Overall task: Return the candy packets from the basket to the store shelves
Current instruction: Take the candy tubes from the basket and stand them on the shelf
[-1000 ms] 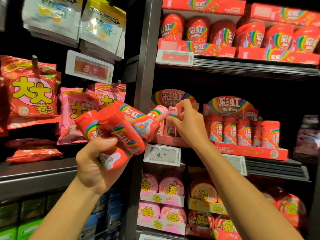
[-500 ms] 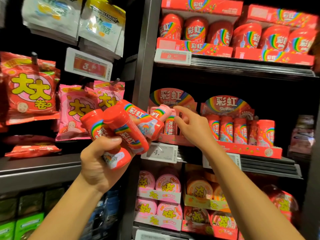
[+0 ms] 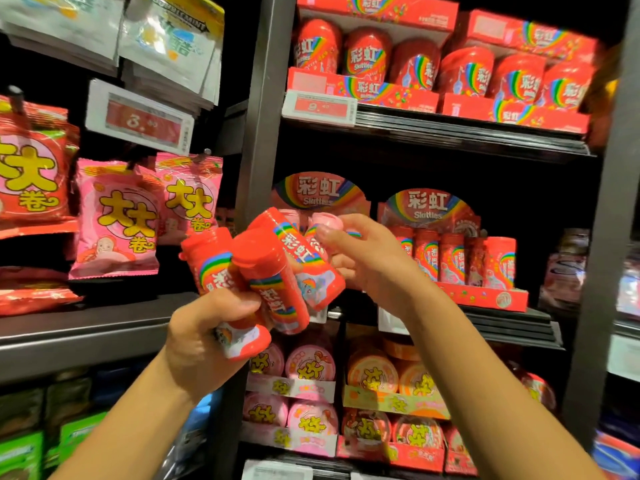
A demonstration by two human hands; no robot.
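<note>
Pink-capped bottle [image 3: 323, 226] largely hidden behind right-hand fingers [image 3: 334, 233].

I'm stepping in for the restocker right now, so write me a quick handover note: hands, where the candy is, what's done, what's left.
Left hand: grips a bunch of red Skittles bottles, fanned up and to the right.
Right hand: pinches the pink-capped bottle at the top of that bunch, about to pull it out.
Shelf: the right Skittles display tray on the middle shelf holds a row of upright bottles; the left tray is mostly hidden behind the hands.
Done: cannot tell from this view how many are already shelved.
Left: place the pink-capped bottle, then the red ones. The basket is out of view.
</note>
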